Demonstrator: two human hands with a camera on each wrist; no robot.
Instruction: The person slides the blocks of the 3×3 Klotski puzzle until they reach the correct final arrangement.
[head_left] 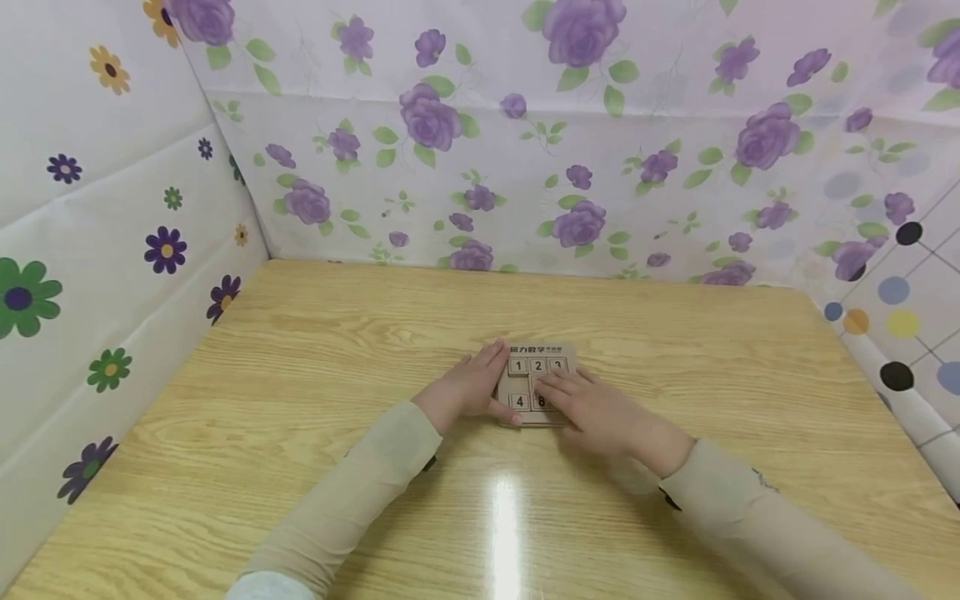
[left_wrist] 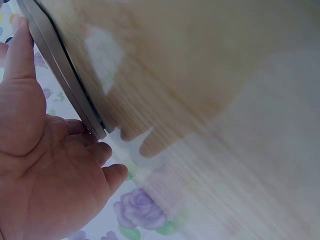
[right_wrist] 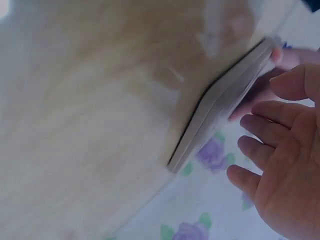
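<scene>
A wooden sliding number puzzle point(head_left: 517, 384) lies flat on the table, with Chinese lettering along its top border. Tiles 1, 2 and 3 fill its top row; tile 4 point(head_left: 519, 402) and tile 8 point(head_left: 541, 402) show in the bottom row. The left slot of the middle row is bare. My left hand point(head_left: 472, 388) holds the frame at its left side, thumb along the near corner and fingers at the far one. My right hand point(head_left: 606, 414) reaches over from the right, extended fingertips on the middle tiles, hiding the tiles at the right. The right wrist view shows the puzzle's edge point(right_wrist: 220, 102) side-on.
The wood-grain table point(head_left: 360, 333) has a glossy surface with a bright reflection near its front. Flower-printed cloth point(head_left: 480, 158) stands behind it, with more patterned cloth point(head_left: 135, 317) along the left and dotted cloth point(head_left: 900, 350) at the right.
</scene>
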